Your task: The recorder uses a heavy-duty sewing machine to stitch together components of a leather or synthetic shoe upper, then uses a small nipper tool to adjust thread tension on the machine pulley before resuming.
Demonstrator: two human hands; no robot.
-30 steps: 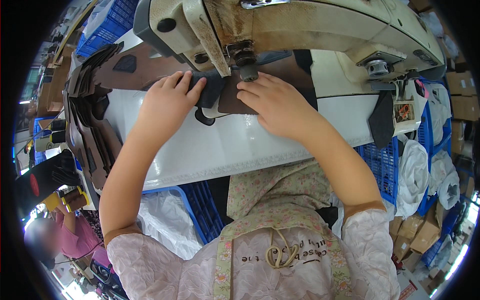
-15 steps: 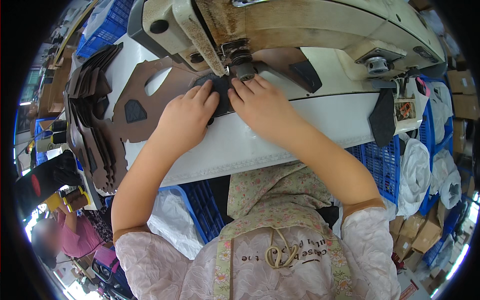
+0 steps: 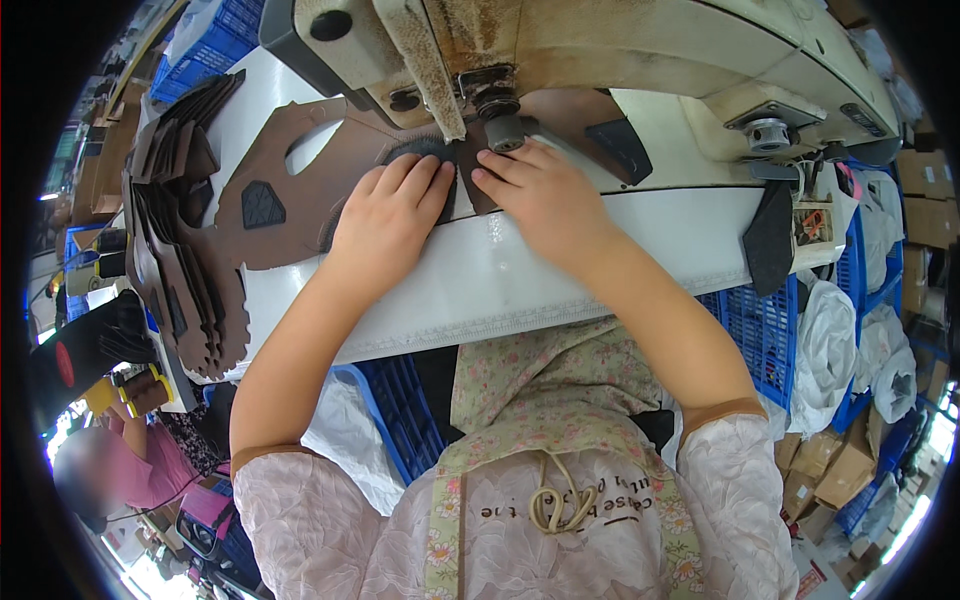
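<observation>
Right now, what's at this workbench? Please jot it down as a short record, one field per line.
Machine: cream sewing machine, above the white table
Left hand: palm down, fingers on a dark piece
Right hand: palm down, fingertips near the machine's round grey part
Material: brown sheet with an oval hole
Far left: stacked brown pieces
Far right: black piece

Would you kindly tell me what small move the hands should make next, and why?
Perhaps guide the brown material slightly along beneath the sewing machine, pressing it flat: the left hand rests on a dark patch, the right hand lies beside the grey roller, and material shows on both sides.
</observation>
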